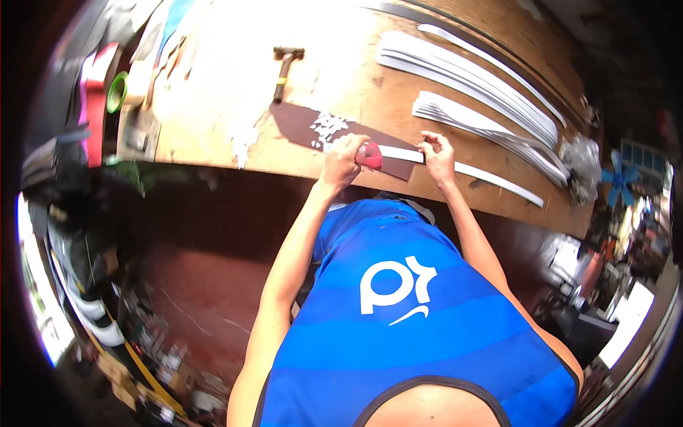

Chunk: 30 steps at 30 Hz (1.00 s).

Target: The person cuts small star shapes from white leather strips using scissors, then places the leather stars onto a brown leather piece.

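Note:
My left hand is closed around a red object at the near side of a dark brown board. A white strip lies across the board beside the red object and runs on to the right, under my right hand. My right hand is over the strip at the board's right edge, its thumb and fingertips pinched together around something small and dark that I cannot make out. Small white cut pieces are scattered on the board, just beyond my left hand.
A hammer lies on the wooden table beyond the board. Bundles of white strips lie at the right, near a clear plastic bag. More white pieces are by the front edge. Green tape is far left.

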### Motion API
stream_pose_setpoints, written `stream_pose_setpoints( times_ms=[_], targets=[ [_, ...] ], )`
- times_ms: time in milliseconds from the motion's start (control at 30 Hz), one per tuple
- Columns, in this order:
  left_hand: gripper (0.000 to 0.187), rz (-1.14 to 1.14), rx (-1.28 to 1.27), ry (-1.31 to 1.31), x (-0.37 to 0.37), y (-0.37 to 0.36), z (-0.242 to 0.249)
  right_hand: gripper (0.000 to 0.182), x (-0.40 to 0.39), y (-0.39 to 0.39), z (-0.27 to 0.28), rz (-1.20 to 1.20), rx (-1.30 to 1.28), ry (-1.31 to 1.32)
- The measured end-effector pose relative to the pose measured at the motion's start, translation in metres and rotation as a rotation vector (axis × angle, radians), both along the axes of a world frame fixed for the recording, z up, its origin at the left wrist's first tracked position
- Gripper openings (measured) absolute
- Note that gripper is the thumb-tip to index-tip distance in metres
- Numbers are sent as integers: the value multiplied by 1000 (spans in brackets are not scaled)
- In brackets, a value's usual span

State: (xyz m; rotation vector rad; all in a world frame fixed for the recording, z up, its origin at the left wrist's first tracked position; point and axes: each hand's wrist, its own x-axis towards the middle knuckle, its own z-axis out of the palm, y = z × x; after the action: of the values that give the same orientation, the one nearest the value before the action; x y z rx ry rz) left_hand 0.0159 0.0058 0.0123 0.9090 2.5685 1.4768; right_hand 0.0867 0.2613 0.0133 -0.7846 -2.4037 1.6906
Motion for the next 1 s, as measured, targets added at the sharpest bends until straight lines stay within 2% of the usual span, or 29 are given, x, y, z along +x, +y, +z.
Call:
stream_pose_setpoints(
  times_ms=[33, 67, 100, 200, 267, 333, 400, 433, 467, 533, 567, 600, 667, 700, 767, 800, 867, 933, 1000],
  targets=[
    [43, -63, -156, 0, -4, 8, -2, 19, 11, 1, 4, -206, -360, -42],
    [45, -128, -314, 9, -4, 15, -4, 19, 28, 7, 5, -290, -521, -142],
    [51, -190, -396, -30, -5, 19, -21, 20, 44, 9, -5, -380, -610, -102],
    [38, -255, -398, 119, -12, 26, -55, 23, 88, 4, -33, -563, -925, -64],
    [27, -283, -464, 31, -18, 29, -52, 23, 105, -9, -32, -642, -1043, -87],
    [23, -268, -433, -22, -19, 33, -48, 27, 108, -14, -29, -590, -1156, -197],
    [23, -288, -514, -115, -24, 37, -33, 28, 106, -22, -27, -434, -1075, -247],
    [22, -334, -466, -105, -30, 38, -27, 31, 102, -25, -21, -380, -1087, -257],
    [20, -378, -465, -225, -34, 38, -20, 33, 96, -26, -15, -362, -1081, -309],
    [29, -411, -449, -425, -38, 43, 22, 36, 87, -26, -11, -378, -1162, -263],
    [26, -432, -453, -516, -39, 44, 50, 32, 86, -22, -21, -387, -1202, -174],
    [18, -450, -353, -566, -44, 34, 40, 32, 88, -14, -31, -391, -1207, -149],
    [18, -401, -278, -729, -45, 32, 78, 26, 90, 4, -46, -637, -1247, 57],
    [18, -402, -282, -721, -46, 30, 89, 21, 88, 8, -45, -626, -1255, 88],
    [15, -366, -316, -731, -53, 29, 106, 19, 99, 37, -52, -842, -1207, 202],
    [20, -339, -388, -709, -60, 26, 112, 17, 107, 61, -66, -878, -1209, 252],
    [22, -336, -398, -703, -80, 10, 102, 15, 122, 110, -57, -1000, -1113, 344],
    [20, -275, -448, -687, -95, 8, 113, 12, 148, 190, -53, -1039, -1085, 480],
    [16, -259, -464, -667, -107, 3, 108, 14, 162, 241, -50, -1081, -938, 496]
  ],
)
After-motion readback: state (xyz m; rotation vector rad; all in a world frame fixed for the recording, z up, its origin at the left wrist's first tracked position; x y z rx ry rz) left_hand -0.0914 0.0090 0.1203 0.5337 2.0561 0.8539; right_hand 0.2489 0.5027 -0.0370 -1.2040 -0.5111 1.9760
